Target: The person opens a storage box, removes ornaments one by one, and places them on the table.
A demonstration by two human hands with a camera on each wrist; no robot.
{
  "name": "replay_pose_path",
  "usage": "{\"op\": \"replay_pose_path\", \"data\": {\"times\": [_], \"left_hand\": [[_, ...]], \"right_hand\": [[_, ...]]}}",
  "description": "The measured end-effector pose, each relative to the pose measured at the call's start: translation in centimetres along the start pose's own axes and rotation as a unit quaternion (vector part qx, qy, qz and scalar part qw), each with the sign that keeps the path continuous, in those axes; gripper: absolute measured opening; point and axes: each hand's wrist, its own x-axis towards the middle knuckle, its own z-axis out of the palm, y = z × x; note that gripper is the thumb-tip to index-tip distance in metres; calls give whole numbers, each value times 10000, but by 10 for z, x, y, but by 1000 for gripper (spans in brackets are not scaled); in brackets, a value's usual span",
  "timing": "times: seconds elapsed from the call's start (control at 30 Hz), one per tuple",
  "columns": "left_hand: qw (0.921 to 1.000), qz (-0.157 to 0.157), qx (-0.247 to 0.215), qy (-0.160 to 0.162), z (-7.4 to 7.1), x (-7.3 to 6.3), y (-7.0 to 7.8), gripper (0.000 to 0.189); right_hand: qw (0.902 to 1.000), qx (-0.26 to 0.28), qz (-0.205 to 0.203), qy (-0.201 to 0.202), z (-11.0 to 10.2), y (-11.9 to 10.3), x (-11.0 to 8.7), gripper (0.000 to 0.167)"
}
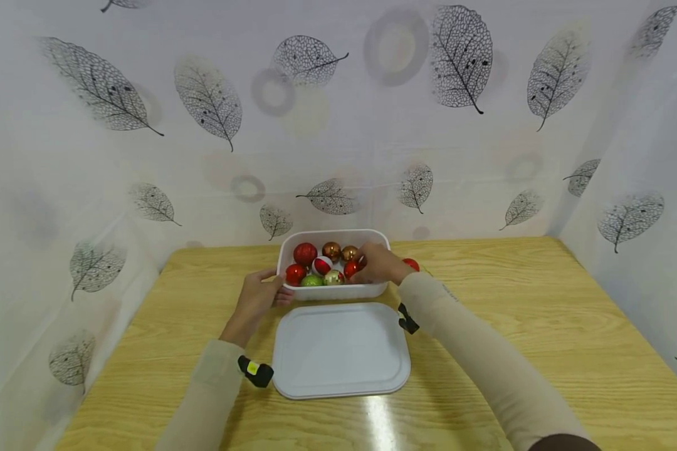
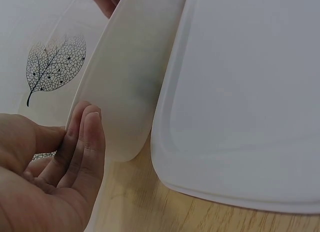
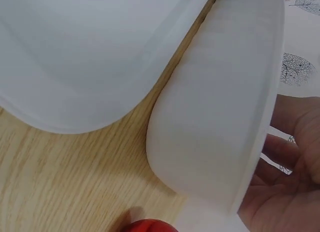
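A white plastic box (image 1: 338, 292) holds several Christmas balls: a dark red ball (image 1: 305, 254), brown-gold balls (image 1: 331, 251), a red-and-white ball (image 1: 322, 265), a green ball (image 1: 311, 280) and others. With thumb and fingers, my left hand (image 1: 259, 293) grips the box's rim at its front left corner; the left wrist view shows that hand (image 2: 60, 162) pinching the wall. My right hand (image 1: 379, 263) reaches over the right end into the box, fingers around a red ball (image 1: 351, 269). In the right wrist view the box wall hides the fingertips of that hand (image 3: 295, 162).
In front of the box a white lid (image 1: 341, 351) lies flat on the wooden table (image 1: 513, 326). Another red ball (image 1: 411, 264) sits to the right of the box, partly behind my right wrist. A leaf-patterned curtain (image 1: 367, 138) stands along the back and sides.
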Motion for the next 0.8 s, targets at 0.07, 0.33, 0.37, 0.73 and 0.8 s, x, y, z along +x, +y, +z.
{"op": "replay_pose_path", "data": {"times": [0.07,0.33,0.37,0.73,0.8], "left_hand": [[10000,14,12,-6,0,0,0,50],[10000,26,10,19,0,-1,1,47],[10000,25,7,14,0,-1,1,47],[10000,-15,41,-23,0,-2,1,46],[10000,-7,80,-8,0,-2,1,46]], "right_hand": [[10000,48,-22,22,-3,-1,-2,32],[9976,685,2,3,-15,-1,-10,36],[9971,763,39,-5,-17,-1,-11,36],[9953,969,28,30,-36,2,-23,37],[9955,949,18,66,-39,4,-24,36]]}}
